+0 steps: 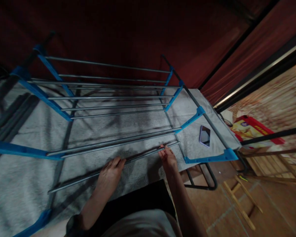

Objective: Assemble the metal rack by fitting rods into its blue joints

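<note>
Both your hands are on the loose metal rod (113, 166) lying slantwise on the grey blanket (22, 171), just in front of the blue-jointed rack (108, 98). Your left hand (111, 174) lies fairly flat with its fingers spread over the rod's middle, while your right hand (168, 158) pinches it near the far end. A phone (204, 135) sits off to the right.

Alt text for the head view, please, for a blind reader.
Left hand and right hand rest on a thin grey metal rod on a grey blanket, beside a rod rack with blue plastic brackets. A dark smartphone lies to the right.
</note>
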Motion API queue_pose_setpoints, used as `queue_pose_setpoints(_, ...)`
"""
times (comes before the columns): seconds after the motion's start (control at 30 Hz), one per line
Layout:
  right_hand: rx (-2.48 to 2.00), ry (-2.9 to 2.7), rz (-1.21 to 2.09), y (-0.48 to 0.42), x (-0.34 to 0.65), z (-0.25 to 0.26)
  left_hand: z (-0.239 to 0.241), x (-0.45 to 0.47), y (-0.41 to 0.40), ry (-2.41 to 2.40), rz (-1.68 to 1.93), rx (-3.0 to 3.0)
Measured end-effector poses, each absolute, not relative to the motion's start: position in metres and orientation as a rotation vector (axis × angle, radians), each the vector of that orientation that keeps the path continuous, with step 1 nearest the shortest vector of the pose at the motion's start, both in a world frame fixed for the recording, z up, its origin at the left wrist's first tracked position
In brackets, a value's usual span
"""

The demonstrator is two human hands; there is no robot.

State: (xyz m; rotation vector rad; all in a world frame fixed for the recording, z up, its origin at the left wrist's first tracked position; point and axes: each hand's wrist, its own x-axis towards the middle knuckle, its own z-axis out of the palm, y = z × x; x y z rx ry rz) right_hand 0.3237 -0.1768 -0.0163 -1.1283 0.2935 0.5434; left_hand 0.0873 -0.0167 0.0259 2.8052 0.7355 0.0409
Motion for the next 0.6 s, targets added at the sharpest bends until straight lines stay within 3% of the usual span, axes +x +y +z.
queue_pose_setpoints(0.6, -1.123, 0.306, 0.584, -0.190, 0.339, -0.013, 0.003, 0.068, -0.006, 0.669, 0.185, 2.677)
